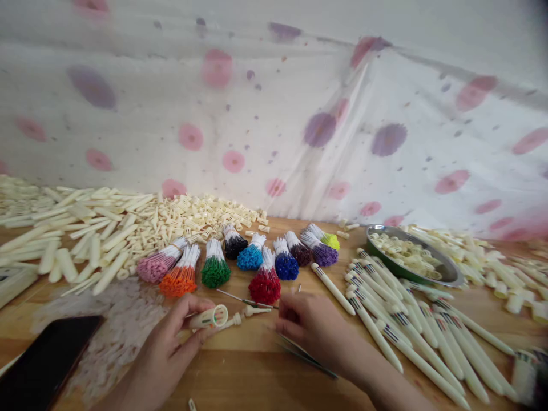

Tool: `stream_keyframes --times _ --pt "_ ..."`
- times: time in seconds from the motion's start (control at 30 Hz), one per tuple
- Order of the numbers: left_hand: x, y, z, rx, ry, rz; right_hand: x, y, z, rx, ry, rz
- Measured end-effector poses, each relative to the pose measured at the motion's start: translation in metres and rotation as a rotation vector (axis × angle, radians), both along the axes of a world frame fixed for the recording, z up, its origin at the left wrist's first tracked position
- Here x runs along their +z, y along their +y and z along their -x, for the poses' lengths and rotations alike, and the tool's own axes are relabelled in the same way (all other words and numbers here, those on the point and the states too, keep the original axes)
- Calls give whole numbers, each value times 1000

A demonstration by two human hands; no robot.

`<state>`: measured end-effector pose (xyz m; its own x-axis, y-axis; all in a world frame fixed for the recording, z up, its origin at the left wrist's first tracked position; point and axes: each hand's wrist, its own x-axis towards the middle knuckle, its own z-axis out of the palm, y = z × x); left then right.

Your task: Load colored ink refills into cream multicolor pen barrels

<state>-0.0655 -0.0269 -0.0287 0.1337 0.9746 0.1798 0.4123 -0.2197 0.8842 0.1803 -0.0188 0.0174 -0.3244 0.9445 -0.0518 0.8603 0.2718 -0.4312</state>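
My left hand (171, 348) is closed around a cream pen barrel (209, 317), its open end facing right. A small cream pen tip piece (250, 311) lies on the wooden table just right of the barrel. My right hand (310, 325) rests on the table with fingers pinched near the red refill bundle (265, 283); what it pinches is too small to make out. Thin refills (244, 299) lie between the hands. Bundles of coloured refills stand in a fan: pink (156, 265), orange (180, 277), green (215, 268), blue (250, 255), purple (322, 251).
Assembled cream pens (398, 325) lie in a row at the right. A green metal bowl (445, 277) holds small cream parts. Heaps of cream barrels (81, 228) and clips (201, 214) fill the left and back. A black phone (45, 359) lies at the near left. A spotted sheet (274, 114) hangs behind.
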Motion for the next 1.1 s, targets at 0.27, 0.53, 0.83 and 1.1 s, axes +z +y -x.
stream_keyframes --times 0.27,0.53,0.83,1.1 --pt "-3 1 1 -131 -133 -123 -55 -31 -30 -44 -286 -10" --pt "-7 2 -6 -120 -126 -168 -24 -34 -15 6 169 -207" --pt "-16 -1 -1 -19 -115 -140 -2 -31 25 287 387 -575" --pt "-14 -3 -4 -43 -82 -186 -7 -32 27 263 349 -537"
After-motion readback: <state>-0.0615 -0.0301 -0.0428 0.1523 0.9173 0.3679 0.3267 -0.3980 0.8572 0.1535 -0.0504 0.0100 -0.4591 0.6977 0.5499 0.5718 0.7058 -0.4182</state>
